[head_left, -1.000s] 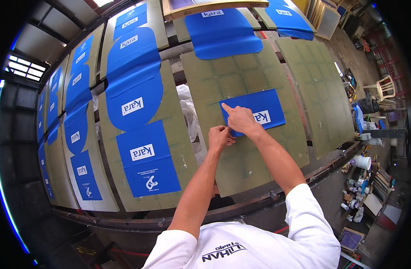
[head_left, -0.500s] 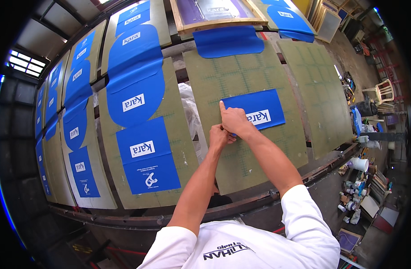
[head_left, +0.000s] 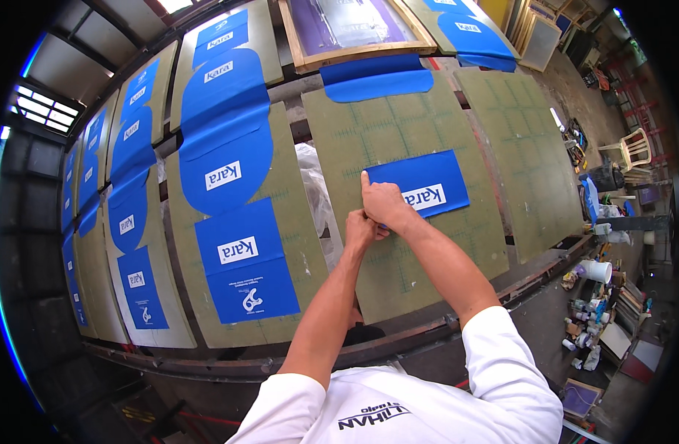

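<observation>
A blue rectangular fabric piece [head_left: 428, 169] with a white printed patch lies on the green board [head_left: 421, 266] in front of me. My right hand [head_left: 386, 201] rests over its left side, with the index finger stretched to the far left corner and the other fingers bent and partly hidden. My left hand [head_left: 359, 228] is closed at the near left corner, close under the right hand. Its fingers curl around that corner, though the right hand hides part of the grip. Another blue piece [head_left: 380, 85] with rounded corners lies at the board's far end.
A wooden-framed printing screen [head_left: 362, 55] stands beyond the board. Boards with printed blue pieces [head_left: 243, 281] line the left; a bare green board [head_left: 528, 170] lies to the right. Gaps and a metal rail [head_left: 399, 337] border the boards. Containers [head_left: 597, 271] and a chair [head_left: 636, 148] stand farther right.
The view has shifted slightly. Both hands stay at the left side of the blue fabric piece, with hardly any movement.
</observation>
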A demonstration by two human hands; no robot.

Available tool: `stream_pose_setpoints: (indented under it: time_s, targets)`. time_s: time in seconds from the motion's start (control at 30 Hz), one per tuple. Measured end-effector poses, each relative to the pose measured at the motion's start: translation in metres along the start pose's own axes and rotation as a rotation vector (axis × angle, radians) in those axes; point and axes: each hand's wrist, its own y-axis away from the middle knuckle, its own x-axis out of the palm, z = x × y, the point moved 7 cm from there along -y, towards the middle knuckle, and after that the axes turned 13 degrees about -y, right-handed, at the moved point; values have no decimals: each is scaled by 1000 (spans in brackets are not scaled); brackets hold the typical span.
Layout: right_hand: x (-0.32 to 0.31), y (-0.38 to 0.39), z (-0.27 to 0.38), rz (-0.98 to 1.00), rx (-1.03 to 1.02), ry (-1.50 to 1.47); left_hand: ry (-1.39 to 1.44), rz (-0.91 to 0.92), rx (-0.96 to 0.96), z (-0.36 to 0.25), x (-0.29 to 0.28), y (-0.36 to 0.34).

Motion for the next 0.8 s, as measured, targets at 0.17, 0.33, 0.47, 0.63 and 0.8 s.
stream_pose_setpoints:
  time_s: [0.17, 0.33, 0.47, 0.63, 0.8]
  targets:
    - [2, -3, 2, -19, 0, 2, 19, -3, 30, 5, 0, -3]
    - [3, -2, -1, -33, 1, -22, 27, 3, 20, 4, 1, -1]
    - [-1, 1, 8, 19, -6, 12, 42, -2, -5, 7, -2, 2]
    - [9, -3, -1, -129, -37, -4, 45, 3, 49, 13, -1, -5]
    - [8, 1, -8, -59, 11, -22, 31, 40, 2, 14, 7, -7]
